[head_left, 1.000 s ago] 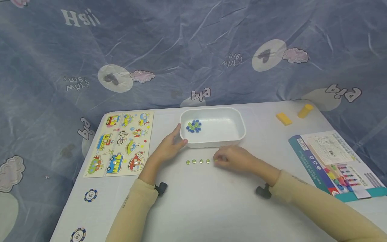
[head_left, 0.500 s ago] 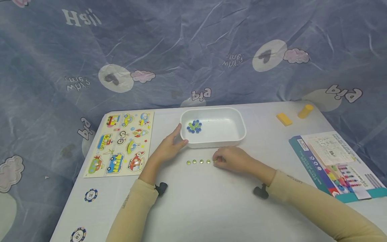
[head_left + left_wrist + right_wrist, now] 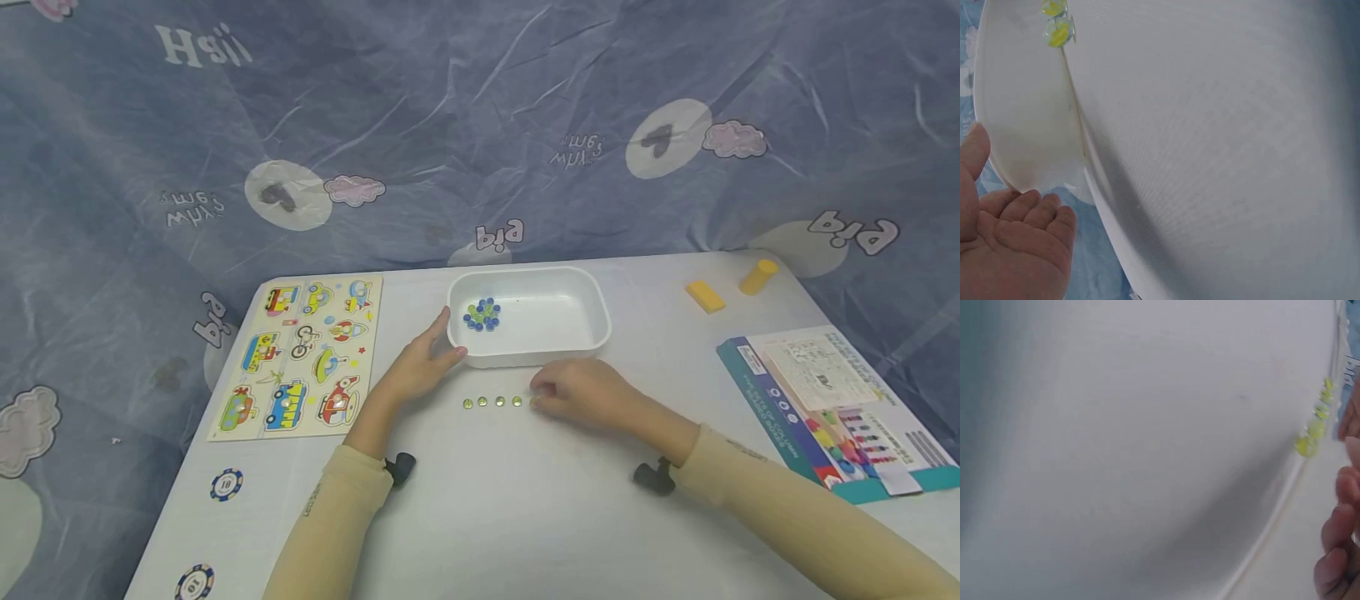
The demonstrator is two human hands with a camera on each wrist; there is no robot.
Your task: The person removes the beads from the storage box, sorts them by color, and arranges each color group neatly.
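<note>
My right hand (image 3: 581, 392) has its fingers curled, thumb and index finger meeting at a yellow-green glass marble that they partly cover in the head view. To its left lies a short row of matching marbles (image 3: 500, 402) on the table. The right wrist view catches the row of marbles (image 3: 1320, 412) beside my fingertips. My left hand (image 3: 416, 367) is spread against the left front corner of a white tray (image 3: 555, 358), thumb at the front and fingers along the side. In the left wrist view its palm (image 3: 1016, 250) faces the camera, holding nothing.
Inside the tray, blue and green marbles (image 3: 482, 315) cluster on the left. A wooden vehicle puzzle board (image 3: 300, 358) lies left, with poker chips (image 3: 226, 484) nearer me. Yellow blocks (image 3: 705, 296) and a toy box (image 3: 840, 408) are on the right. A printed curtain hangs behind.
My right hand shifts only slightly at the right end of the row, its wrist moving left and then back right. The left hand and the tray stay where they were.
</note>
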